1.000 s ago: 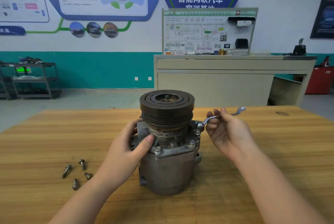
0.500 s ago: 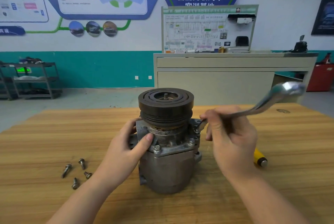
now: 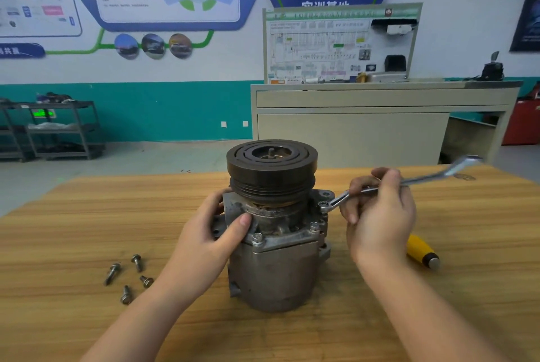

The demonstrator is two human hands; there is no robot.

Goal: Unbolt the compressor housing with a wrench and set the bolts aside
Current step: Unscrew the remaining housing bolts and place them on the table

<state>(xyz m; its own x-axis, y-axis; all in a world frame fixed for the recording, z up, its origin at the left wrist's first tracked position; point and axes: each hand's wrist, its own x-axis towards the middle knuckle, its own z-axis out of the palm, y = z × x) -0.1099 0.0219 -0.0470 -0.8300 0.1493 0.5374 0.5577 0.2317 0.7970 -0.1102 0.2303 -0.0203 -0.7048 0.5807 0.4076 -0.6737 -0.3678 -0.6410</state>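
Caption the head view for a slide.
Left hand steadies the compressor while the right hand holds a wrench on a bolt; four bolts lie aside.

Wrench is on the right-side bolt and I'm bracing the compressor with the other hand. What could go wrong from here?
1. The silver ring wrench sits angled on the housing bolt; it might slip off and jar the right hand.
2. The grey metal compressor stands upright, braced only by the left hand; a hard pull could tip it.
3. The four loose bolts could roll.
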